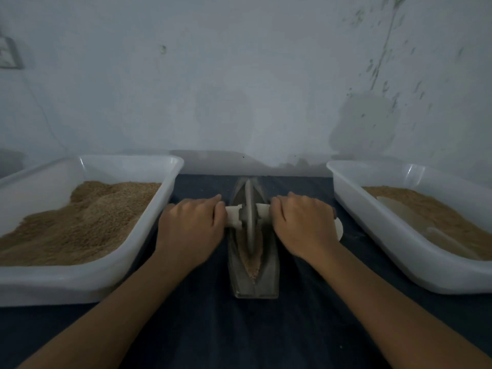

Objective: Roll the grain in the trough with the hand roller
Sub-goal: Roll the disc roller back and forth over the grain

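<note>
I am gripping the hand roller [249, 217] with my left hand [190, 225] and right hand [302, 222], each curled round a handle end, its wheel sitting mid-trough [254, 278] on the grain [251, 265]. The trough is running lengthwise away from me on the table [239, 328], the handle lying crosswise. Next, I judge, an even push along it.

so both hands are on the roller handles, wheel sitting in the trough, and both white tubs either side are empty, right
Not quite: the head view shows both white tubs hold grain, the left tub heaped and the right tub shallower. The rest stands: left hand and right hand grip the roller in the trough.
</note>
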The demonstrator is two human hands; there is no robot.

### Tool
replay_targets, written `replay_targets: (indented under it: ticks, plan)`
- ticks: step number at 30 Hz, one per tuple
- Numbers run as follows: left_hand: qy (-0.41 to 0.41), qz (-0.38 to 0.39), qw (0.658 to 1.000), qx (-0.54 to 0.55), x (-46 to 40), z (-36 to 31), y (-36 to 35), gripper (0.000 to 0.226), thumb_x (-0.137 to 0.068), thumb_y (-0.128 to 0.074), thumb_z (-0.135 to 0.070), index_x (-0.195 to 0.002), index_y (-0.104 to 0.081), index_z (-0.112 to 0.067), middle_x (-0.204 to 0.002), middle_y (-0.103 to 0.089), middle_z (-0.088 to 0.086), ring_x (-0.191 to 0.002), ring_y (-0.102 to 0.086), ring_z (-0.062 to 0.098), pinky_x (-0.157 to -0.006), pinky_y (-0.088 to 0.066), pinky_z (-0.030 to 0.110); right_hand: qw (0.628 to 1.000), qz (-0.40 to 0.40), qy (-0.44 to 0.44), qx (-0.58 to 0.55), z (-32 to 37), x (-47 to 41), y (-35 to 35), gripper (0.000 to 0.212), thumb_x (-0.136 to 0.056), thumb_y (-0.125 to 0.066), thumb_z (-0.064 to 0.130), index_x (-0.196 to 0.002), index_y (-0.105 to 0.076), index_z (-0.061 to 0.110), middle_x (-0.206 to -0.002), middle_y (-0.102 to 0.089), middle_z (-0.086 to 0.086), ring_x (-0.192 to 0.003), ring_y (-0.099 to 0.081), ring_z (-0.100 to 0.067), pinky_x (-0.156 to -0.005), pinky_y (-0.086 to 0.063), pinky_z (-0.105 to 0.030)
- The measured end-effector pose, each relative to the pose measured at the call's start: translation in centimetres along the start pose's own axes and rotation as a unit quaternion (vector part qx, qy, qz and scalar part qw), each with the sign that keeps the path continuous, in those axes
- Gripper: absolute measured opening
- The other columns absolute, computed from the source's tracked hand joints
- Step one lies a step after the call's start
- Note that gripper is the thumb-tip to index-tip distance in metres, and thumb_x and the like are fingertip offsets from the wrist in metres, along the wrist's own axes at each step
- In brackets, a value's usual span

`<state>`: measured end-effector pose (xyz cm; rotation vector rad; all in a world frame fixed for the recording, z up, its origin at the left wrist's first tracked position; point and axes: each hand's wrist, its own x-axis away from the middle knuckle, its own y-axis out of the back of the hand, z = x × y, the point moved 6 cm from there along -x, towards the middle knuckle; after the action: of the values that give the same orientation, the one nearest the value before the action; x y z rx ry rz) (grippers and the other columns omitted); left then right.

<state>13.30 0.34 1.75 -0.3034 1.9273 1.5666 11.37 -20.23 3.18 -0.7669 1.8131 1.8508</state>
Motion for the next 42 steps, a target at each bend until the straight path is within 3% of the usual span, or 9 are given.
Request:
replay_targets:
  ticks: [5,9,18,26,28,30,33,37,42]
  plan:
    - [-0.038,-0.049,0.998,0.02,2.3,-0.5,1.9,0.05,-0.105,-0.035,-0.039,-0.134,-0.07,-0.021,-0.123,-0.075,-0.004,-0.109,-0.071,0.017,-0.084,-0.056,0.037,1.0,-0.01,0.011,-0.028,-0.2,2.5,1.5,0.052,-0.106,-0.024,0.042,-0.072,-0.061,0.026,-0.062,-0.057,0.008,-0.063,-0.062,-0.011,-0.051,-0.042,-0.028]
    - [-0.029,-0.03,0.999,0.012,0.6,-0.3,0.5,0.042,-0.106,-0.037,-0.034,-0.119,-0.075,-0.023,-0.114,-0.077,-0.003,-0.098,-0.07,0.022,-0.079,-0.054,0.037,1.0,-0.021,-0.014,-0.019,-0.7,0.7,0.2,0.051,-0.103,-0.026,0.043,-0.056,-0.036,0.028,-0.048,-0.029,0.013,-0.042,-0.024,-0.004,-0.047,-0.018,-0.026]
    - [-0.001,0.07,0.984,-0.165,-7.3,-0.7,-3.7,0.037,-0.096,-0.01,-0.025,-0.09,-0.046,-0.023,-0.102,-0.067,0.003,-0.088,-0.062,0.026,-0.077,-0.043,0.033,0.991,0.08,-0.099,-0.051,-2.9,-6.3,-6.5,0.041,-0.104,-0.03,0.032,-0.073,-0.053,0.018,-0.074,-0.046,0.004,-0.078,-0.045,-0.025,-0.068,-0.027,-0.036]
    - [-0.005,0.023,0.999,-0.022,-2.2,0.0,-1.3,0.042,-0.107,-0.028,-0.03,-0.072,-0.051,-0.023,-0.068,-0.055,-0.007,-0.065,-0.057,0.023,-0.063,-0.042,0.033,1.0,-0.018,-0.003,-0.004,-0.2,-0.8,-0.9,0.051,-0.099,-0.014,0.037,-0.06,-0.043,0.021,-0.053,-0.036,0.009,-0.045,-0.028,-0.012,-0.049,-0.009,-0.029]
    - [-0.009,-0.02,0.999,0.044,0.5,0.2,0.1,0.046,-0.106,-0.032,-0.037,-0.098,-0.076,-0.024,-0.096,-0.077,-0.003,-0.085,-0.071,0.025,-0.072,-0.055,0.037,0.999,-0.043,0.015,-0.018,0.3,1.0,0.7,0.053,-0.102,-0.025,0.036,-0.061,-0.054,0.022,-0.055,-0.048,0.008,-0.047,-0.042,-0.013,-0.048,-0.02,-0.027]
    - [-0.035,-0.053,0.997,0.039,2.7,0.0,1.3,0.048,-0.107,-0.036,-0.039,-0.131,-0.071,-0.017,-0.12,-0.076,0.001,-0.102,-0.072,0.025,-0.081,-0.057,0.039,0.997,-0.064,0.044,-0.031,0.6,2.4,1.9,0.047,-0.104,-0.035,0.033,-0.078,-0.074,0.022,-0.076,-0.072,0.005,-0.073,-0.068,-0.017,-0.068,-0.047,-0.027]
    - [-0.039,-0.044,0.997,0.044,3.5,-0.1,1.9,0.05,-0.108,-0.038,-0.04,-0.141,-0.065,-0.015,-0.123,-0.076,0.003,-0.108,-0.071,0.026,-0.084,-0.056,0.041,0.994,-0.065,0.069,-0.053,0.9,2.9,2.5,0.043,-0.104,-0.04,0.032,-0.101,-0.081,0.019,-0.113,-0.078,0.001,-0.117,-0.07,-0.019,-0.094,-0.053,-0.035]
    - [-0.018,-0.018,0.999,0.032,1.6,0.1,0.6,0.053,-0.107,-0.03,-0.04,-0.136,-0.068,-0.018,-0.124,-0.075,0.003,-0.104,-0.071,0.027,-0.083,-0.057,0.043,0.995,-0.087,0.043,0.006,0.8,1.3,1.2,0.051,-0.101,-0.037,0.035,-0.064,-0.069,0.021,-0.074,-0.075,-0.001,-0.083,-0.076,-0.017,-0.053,-0.025,-0.019]
    - [-0.058,0.041,0.984,-0.164,-4.0,-0.3,-2.8,0.033,-0.109,-0.023,-0.022,-0.083,-0.043,-0.019,-0.088,-0.068,0.005,-0.068,-0.053,0.025,-0.06,-0.035,0.034,0.999,0.034,-0.014,0.013,-0.8,-3.5,-3.3,0.049,-0.103,-0.027,0.033,-0.06,-0.043,0.018,-0.058,-0.043,0.006,-0.057,-0.044,-0.022,-0.051,-0.01,-0.031]
